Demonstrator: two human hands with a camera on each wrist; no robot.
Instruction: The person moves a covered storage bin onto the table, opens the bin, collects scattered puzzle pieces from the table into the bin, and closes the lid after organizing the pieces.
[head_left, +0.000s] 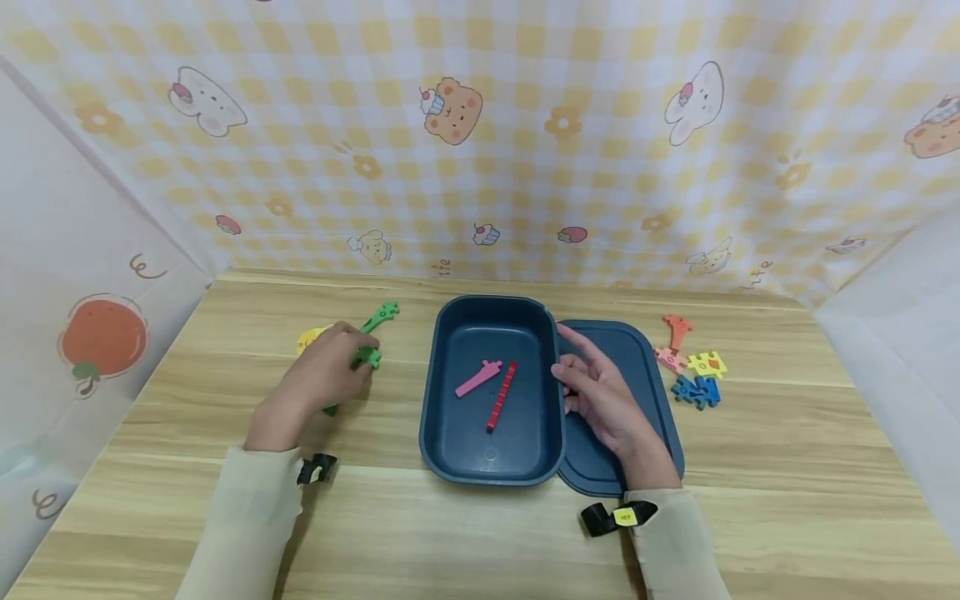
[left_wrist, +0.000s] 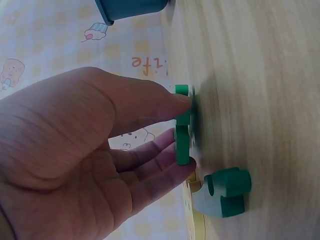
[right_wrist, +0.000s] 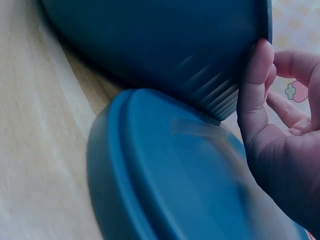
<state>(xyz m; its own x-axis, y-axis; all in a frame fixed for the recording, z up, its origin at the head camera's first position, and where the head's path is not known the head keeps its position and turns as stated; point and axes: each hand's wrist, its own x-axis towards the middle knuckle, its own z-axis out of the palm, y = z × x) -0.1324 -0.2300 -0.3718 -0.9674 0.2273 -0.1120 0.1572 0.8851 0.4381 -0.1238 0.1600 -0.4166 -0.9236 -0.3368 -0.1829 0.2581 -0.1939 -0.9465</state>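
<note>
My left hand (head_left: 322, 371) pinches a green puzzle piece (left_wrist: 182, 147) between thumb and fingers, just over the tabletop. Another green piece (left_wrist: 231, 192) lies beside it in the left wrist view, next to a yellow piece (head_left: 309, 338). Beyond the left fingers, a long green piece (head_left: 382, 314) stretches toward the wall. The dark blue box (head_left: 491, 462) stands mid-table, holding a pink piece (head_left: 477, 380) and a red stick-shaped piece (head_left: 502, 397). My right hand (head_left: 603, 400) rests at the box's right side, thumb tip against the rim, index finger extended.
A dark blue lid (head_left: 637, 375) lies under the right hand, right beside the box. Farther right sit an orange piece (head_left: 677, 331), a pink piece (head_left: 670, 360), a yellow piece (head_left: 707, 363) and blue pieces (head_left: 696, 392). A checked cloth (head_left: 510, 167) hangs behind the table.
</note>
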